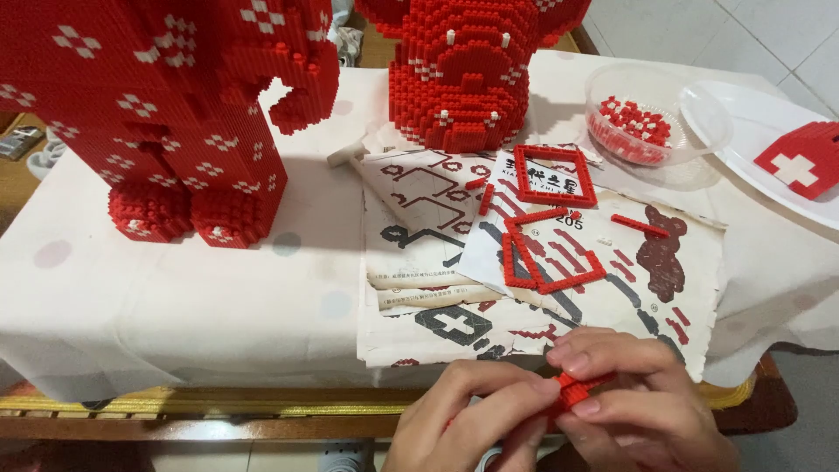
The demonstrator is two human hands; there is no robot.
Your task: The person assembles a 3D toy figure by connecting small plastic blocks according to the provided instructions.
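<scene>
On the counter (175, 306), a large brick-built figure (166, 105) stands at the back left, and a second brick-built figure (463, 70) stands behind the middle. In front of that second figure lie overlapping instruction sheets (524, 288), reaching to the counter's near edge. On the sheets rest a square brick frame (553, 175) and, nearer, an open angled brick frame (546, 258). To the right of the second figure sits a bowl (651, 118) with loose bricks in it. Further right, a plate (760, 166) carries a small built block (800, 159). At the near edge, below the sheets, the left hand (472, 419) and right hand (642, 398) meet around a small brick piece (578, 389).
</scene>
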